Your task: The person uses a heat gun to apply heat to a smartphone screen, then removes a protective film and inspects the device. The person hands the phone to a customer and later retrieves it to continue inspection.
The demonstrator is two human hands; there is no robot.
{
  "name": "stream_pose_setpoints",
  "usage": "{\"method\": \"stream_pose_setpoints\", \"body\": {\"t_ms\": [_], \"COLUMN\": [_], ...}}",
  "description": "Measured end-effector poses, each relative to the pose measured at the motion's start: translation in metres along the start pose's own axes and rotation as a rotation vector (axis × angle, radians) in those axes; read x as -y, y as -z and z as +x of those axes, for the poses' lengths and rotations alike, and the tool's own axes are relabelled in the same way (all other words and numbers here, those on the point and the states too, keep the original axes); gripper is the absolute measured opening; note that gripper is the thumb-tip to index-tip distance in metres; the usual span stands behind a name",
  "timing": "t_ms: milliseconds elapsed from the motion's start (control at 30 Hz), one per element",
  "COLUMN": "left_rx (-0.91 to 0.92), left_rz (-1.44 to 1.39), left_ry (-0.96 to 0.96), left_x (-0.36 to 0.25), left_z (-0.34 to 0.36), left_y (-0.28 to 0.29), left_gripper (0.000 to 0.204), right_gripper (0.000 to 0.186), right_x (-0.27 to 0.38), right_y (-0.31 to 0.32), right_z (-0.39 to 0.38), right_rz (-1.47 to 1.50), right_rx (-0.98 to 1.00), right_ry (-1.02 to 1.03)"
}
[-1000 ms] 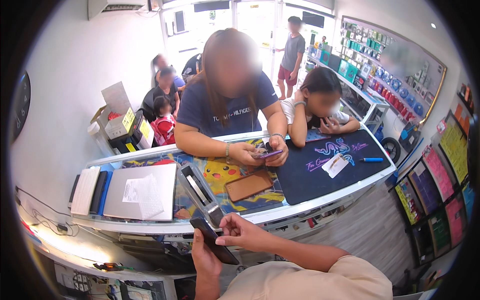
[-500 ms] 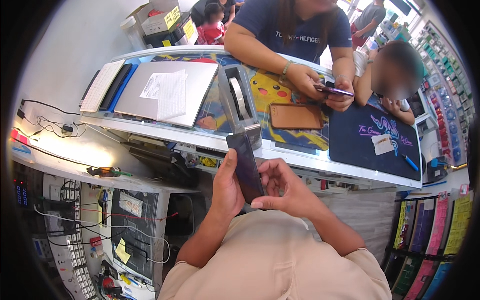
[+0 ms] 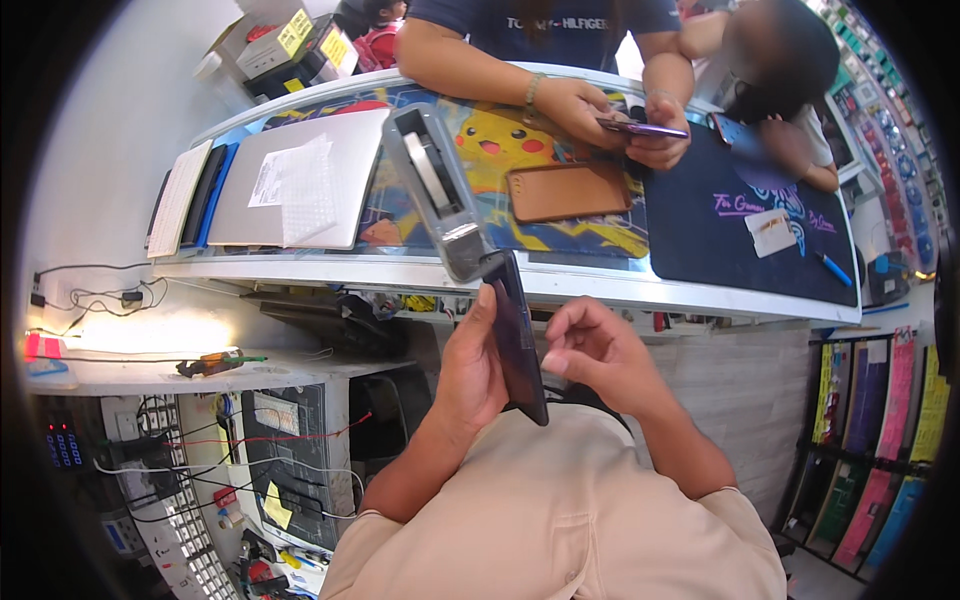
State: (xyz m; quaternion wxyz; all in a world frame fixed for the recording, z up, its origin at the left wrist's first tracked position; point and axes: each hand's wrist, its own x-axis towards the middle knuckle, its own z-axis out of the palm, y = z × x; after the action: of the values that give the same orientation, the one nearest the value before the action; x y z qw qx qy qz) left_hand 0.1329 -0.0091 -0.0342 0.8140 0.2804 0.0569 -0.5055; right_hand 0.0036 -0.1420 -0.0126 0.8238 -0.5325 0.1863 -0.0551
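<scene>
A dark smartphone point(image 3: 520, 350) stands tilted in front of my chest, its screen turned toward my right. My left hand point(image 3: 474, 365) grips it along its left edge, the thumb lying on that edge. Just to the right, my right hand point(image 3: 605, 355) hovers apart from the phone. Its fingers are loosely bent, the thumb is apart from them, and I see nothing between them. Beyond the phone's top end, a grey tape dispenser point(image 3: 465, 240) with a roll of tape stands on the white-edged counter point(image 3: 590, 275).
Across the counter a person holds a purple phone point(image 3: 645, 129). A brown phone case point(image 3: 570, 192), a dark mat point(image 3: 700, 215) and a blue pen point(image 3: 834, 268) lie there. A laptop point(image 3: 235, 200) with papers sits left. Lower left is a cluttered workbench point(image 3: 340, 368) with cables.
My right hand has come away from the phone's lower edge, to the right. The phone has shifted slightly right in my left hand. The whole view has turned a little.
</scene>
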Motion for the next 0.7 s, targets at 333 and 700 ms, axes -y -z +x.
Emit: {"method": "stream_pose_setpoints", "body": {"t_ms": [333,700], "left_rx": [0.014,-0.183], "left_rz": [0.405,0.241], "left_ry": [-0.387,-0.42], "left_x": [0.083,0.19], "left_z": [0.023,0.071], "left_y": [-0.07,-0.154], "left_gripper": [0.038,0.035], "right_gripper": [0.023,0.042], "right_x": [0.039,0.061], "right_y": [0.096,0.238], "right_z": [-0.031,-0.09], "right_rz": [-0.156,-0.115], "right_rx": [-0.056,0.129], "right_ry": [0.159,0.07]}}
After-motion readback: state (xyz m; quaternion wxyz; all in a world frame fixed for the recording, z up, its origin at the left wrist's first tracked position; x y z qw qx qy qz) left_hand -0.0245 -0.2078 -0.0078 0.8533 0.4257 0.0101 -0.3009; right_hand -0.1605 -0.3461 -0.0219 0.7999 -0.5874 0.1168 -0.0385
